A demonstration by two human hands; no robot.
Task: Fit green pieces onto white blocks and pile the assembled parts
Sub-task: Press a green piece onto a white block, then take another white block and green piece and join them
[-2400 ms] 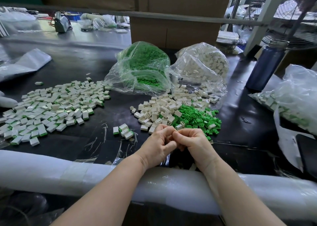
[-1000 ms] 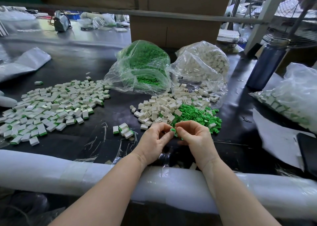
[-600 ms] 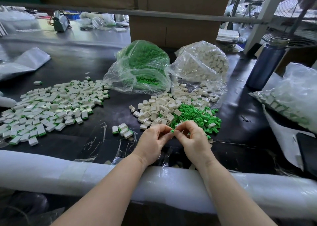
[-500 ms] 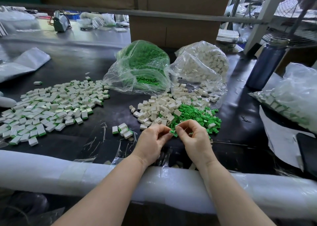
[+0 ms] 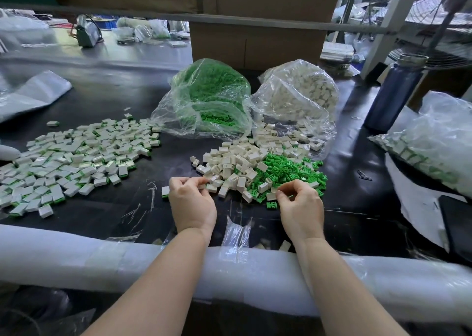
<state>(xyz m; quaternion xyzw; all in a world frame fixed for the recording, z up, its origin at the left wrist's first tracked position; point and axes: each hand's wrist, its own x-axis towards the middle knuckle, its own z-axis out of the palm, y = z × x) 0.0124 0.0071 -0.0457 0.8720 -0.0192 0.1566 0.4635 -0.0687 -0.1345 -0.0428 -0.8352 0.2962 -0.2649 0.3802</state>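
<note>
Fingers [image 5: 204, 181] on white blocks [image 5: 229, 162] — left hand [image 5: 191, 203].

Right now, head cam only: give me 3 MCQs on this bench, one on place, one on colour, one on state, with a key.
1. Where is the pile of assembled parts?
A. left of the hands
B. inside the green bag
C. on the cardboard box

2. What colour is the bottle at right?
A. red
B. dark blue
C. yellow

3. How are the left hand and right hand placed?
A. clasped together
B. apart, each at the loose piles
C. resting on the foam roll

Key: 1 A, it spreads across the table's left side. 2 B, its body is dark blue. 3 B, bare table shows between them.
</note>
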